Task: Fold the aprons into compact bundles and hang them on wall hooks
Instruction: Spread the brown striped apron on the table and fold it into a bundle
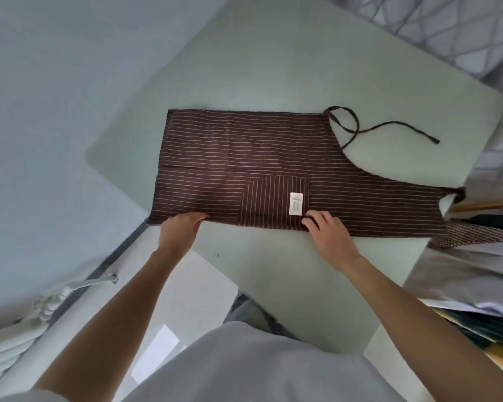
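Apron [273,158], brown with thin pale stripes, is laid flat on a pale green table [273,68] and is folded lengthwise, so that a long narrow band is formed. Its long axis is set across the view from left to right, tilted slightly downward toward the right. The straight hem end is pointed to the left, and the narrower bib end is pointed to the right, where the table edge is reached. At the near edge on the left, the cloth is held by the left hand [182,227]; the fingers are curled at the fold, and the grip appears to be a pinch, though the fingertips are partly hidden. Further right, a pocket with stripes running the other way is seen in the near half, and a small white label [296,203] is sewn on it. Just beside the label, the near edge is touched by the right hand [328,230], with the fingers bent and close together on the cloth. At the far right corner of the wide part, a dark tie string [389,126] is looped and trailed over the bare table.
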Demonstrator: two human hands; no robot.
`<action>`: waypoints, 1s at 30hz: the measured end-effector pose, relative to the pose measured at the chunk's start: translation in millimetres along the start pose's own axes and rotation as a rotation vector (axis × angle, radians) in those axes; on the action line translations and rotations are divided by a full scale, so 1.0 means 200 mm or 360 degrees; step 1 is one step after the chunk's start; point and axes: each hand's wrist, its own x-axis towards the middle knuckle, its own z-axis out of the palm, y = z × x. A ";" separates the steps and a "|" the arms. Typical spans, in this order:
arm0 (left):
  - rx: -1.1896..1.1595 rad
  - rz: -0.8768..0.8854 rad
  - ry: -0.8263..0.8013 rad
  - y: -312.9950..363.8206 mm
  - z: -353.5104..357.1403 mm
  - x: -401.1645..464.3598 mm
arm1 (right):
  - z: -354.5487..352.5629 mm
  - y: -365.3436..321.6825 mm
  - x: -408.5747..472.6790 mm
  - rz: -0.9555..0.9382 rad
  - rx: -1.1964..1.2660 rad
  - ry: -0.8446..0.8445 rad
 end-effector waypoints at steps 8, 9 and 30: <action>-0.0028 -0.0133 -0.0046 0.14 0.01 -0.35 | -0.07 0.04 -0.30 0.0376 0.0126 0.0060; -0.0028 -0.0171 -0.0030 0.15 0.01 -0.38 | -0.09 0.06 -0.36 0.0406 0.0061 0.0105; -0.0008 -0.0335 0.0079 -0.12 -0.24 0.54 | -0.46 0.48 0.67 0.0570 -0.0154 0.0218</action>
